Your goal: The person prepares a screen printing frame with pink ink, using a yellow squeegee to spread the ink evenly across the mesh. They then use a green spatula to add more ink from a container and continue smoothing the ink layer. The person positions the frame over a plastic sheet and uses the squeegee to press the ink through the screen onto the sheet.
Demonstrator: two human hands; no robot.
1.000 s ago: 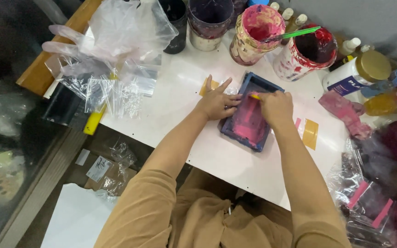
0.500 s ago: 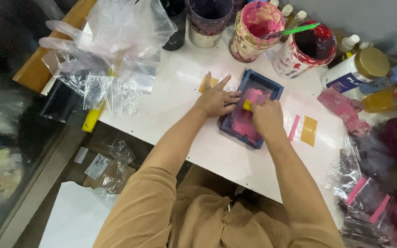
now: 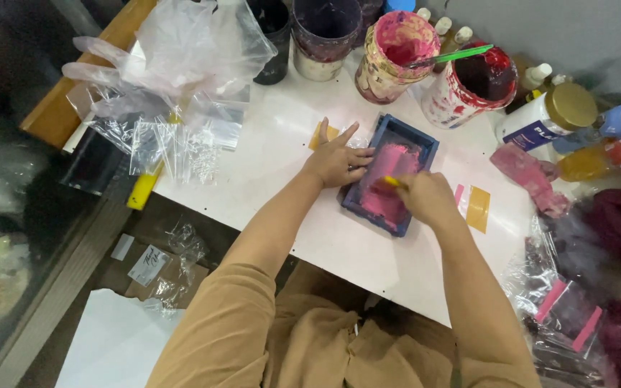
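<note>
Pressing down on the near-left edge of the blue tray, the left hand lies flat with fingers spread, holding nothing, just pinning the frame to the white table; the right hand is curled shut around a small yellow-tipped tool, whose tip sits on the pink paint that fills the tray. That tray sits straight ahead of the body, between both hands, its long axis running from near-left up to far-right across the table. Right hand is over the tray's near-right side, left hand at its left rim, so both are touching or right on it, with the right doing the work inside. Just beyond, at the table's far edge, stand a pink-smeared paint cup and a red-stained cup with a green stick bridging them, plus dark cups farther left. A yellow strip and pink strip lie just right of the tray, a crumpled pink rag beyond that. Clear plastic bags heap up well off to the left
</note>
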